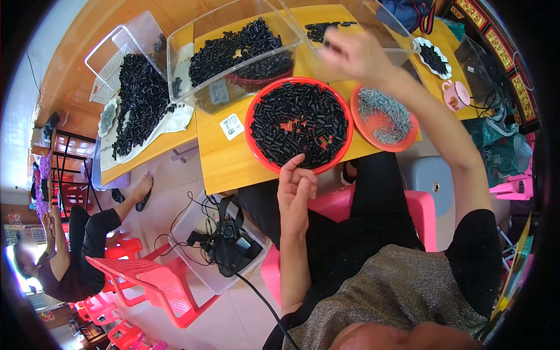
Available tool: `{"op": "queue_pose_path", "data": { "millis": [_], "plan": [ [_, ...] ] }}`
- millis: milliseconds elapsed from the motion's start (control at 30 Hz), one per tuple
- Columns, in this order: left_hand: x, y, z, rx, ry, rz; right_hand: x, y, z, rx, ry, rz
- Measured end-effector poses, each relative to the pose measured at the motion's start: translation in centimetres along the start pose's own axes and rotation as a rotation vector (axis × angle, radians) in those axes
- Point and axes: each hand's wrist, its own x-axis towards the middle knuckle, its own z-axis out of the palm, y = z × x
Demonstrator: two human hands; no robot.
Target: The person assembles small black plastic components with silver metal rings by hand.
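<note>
My left hand is at the near rim of a red round basin, fingers curled and thumb pressed in. Whatever it may hold is hidden. The basin is full of small black cylindrical pieces, with patches of red bottom showing through. My right hand reaches forward over a second clear plastic bin, its fingertips smeared by motion. A row of black pieces lies in that bin. Right of the basin, an orange-red plate holds a heap of small silvery pieces.
A large clear bin of black pieces stands behind the basin. More black pieces cover a cloth at left. A white dish and pink mug sit far right. Another person sits at left beyond a pink chair.
</note>
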Motion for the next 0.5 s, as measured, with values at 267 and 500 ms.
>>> {"op": "queue_pose_path", "data": {
  "millis": [267,500],
  "plan": [
    [0.0,0.5,-0.8,0.052,0.118,-0.010,-0.9,-1.7,5.5,0.203,-0.160,-0.174],
    [0.3,0.6,-0.9,0.046,0.153,-0.005,-2.5,-3.1,11.6,0.132,-0.506,-0.209]
  ]
}}
